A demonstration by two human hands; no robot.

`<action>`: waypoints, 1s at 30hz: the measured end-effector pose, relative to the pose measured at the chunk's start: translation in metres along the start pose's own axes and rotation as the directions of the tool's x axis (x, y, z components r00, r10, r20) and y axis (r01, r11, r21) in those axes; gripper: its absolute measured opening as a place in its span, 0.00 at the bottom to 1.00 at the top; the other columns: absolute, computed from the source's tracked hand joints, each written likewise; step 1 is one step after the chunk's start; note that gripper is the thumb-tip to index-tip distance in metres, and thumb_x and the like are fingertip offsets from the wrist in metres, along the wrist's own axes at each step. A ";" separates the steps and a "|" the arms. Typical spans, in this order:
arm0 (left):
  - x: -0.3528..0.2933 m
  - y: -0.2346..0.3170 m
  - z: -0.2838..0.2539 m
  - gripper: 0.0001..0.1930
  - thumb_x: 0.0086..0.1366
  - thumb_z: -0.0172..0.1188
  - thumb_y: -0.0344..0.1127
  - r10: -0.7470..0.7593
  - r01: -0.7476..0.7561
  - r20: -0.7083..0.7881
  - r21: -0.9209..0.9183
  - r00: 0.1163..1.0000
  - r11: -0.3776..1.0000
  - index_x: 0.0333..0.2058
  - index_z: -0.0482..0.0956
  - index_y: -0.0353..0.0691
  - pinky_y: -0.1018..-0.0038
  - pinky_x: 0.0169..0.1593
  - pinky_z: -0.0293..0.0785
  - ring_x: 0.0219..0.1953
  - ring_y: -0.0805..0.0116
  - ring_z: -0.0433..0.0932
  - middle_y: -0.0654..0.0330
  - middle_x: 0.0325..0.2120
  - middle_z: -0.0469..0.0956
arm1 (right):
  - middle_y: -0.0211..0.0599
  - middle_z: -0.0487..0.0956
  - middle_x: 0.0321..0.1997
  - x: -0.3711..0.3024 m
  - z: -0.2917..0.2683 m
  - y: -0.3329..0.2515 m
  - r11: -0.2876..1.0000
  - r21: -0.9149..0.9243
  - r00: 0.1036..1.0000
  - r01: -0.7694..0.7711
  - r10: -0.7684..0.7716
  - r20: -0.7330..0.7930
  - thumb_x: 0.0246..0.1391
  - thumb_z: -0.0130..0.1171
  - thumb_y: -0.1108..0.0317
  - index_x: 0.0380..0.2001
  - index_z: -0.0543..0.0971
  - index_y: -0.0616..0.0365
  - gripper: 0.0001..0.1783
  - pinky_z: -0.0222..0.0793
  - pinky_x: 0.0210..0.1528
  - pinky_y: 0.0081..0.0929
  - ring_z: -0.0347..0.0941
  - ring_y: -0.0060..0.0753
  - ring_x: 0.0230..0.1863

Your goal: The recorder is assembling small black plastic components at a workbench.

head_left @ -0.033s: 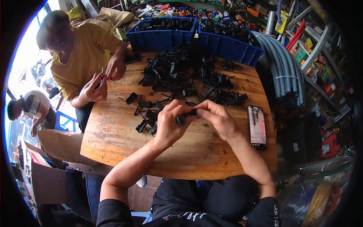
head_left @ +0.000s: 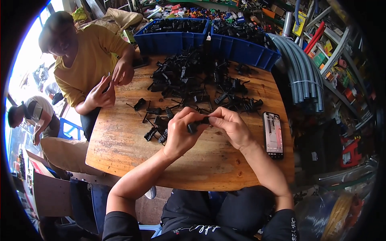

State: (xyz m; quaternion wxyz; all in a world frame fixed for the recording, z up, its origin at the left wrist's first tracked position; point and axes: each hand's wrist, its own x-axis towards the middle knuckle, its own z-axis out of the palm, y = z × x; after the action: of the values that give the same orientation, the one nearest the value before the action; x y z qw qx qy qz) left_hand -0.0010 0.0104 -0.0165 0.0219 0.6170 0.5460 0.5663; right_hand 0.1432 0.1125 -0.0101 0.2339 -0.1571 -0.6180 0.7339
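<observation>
Above the near half of the wooden table (head_left: 193, 170), both my hands hold one small black plastic part (head_left: 193, 127). My left hand (head_left: 179, 130) is closed around its body, and part of it shows between the fingers. At its right end, my right hand (head_left: 232, 127) pinches it between thumb and forefinger; the fingers hide that end. Just beyond my hands lies a heap of similar black plastic parts (head_left: 181, 74), some with thin rods sticking out. A few loose parts (head_left: 150, 134) are spread left of my left hand.
Two blue bins (head_left: 171, 43) filled with black parts stand at the table's far edge. A phone (head_left: 273, 134) with a lit screen lies right of my right hand. At the left, a co-worker in a yellow top (head_left: 90, 44) handles a small item. Grey hose coils (head_left: 299, 72) hang at the right.
The co-worker's fingers have shifted slightly around their small item. My own hands and the black part have hardly moved.
</observation>
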 end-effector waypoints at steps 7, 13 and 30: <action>-0.005 -0.001 -0.011 0.11 0.43 0.67 0.23 -0.070 0.071 0.018 -0.032 0.997 0.997 0.28 0.77 0.32 0.74 0.34 0.71 0.30 0.63 0.75 0.55 0.27 0.75 | 0.26 0.73 0.28 0.005 0.017 0.011 0.984 0.172 0.991 -0.041 0.062 -0.117 0.50 0.50 0.73 0.26 0.73 0.58 0.02 0.60 0.38 0.16 0.66 0.18 0.33; -0.004 0.002 0.001 0.11 0.45 0.67 0.28 -0.089 0.088 0.013 0.031 0.996 0.996 0.29 0.77 0.35 0.71 0.32 0.71 0.30 0.61 0.75 0.57 0.27 0.75 | 0.26 0.71 0.25 0.000 0.005 0.028 0.970 0.243 0.972 -0.023 0.079 -0.222 0.52 0.50 0.70 0.25 0.73 0.56 0.05 0.59 0.34 0.15 0.65 0.18 0.30; 0.010 -0.019 -0.012 0.07 0.49 0.67 0.30 -0.594 0.651 0.368 -0.660 0.715 0.374 0.26 0.79 0.36 0.80 0.32 0.68 0.26 0.78 0.72 0.65 0.21 0.77 | 0.48 0.71 0.44 -0.025 0.027 -0.046 0.325 -0.872 0.923 0.366 -0.249 0.294 0.37 0.55 0.82 0.52 0.67 0.62 0.32 0.65 0.47 0.33 0.68 0.49 0.45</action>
State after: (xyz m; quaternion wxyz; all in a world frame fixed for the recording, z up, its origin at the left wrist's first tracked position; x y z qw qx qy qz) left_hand -0.0241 0.0179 -0.0181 0.5054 0.3161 0.4488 0.6658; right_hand 0.1569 0.0827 0.0384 0.2095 -0.1002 -0.9473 0.2209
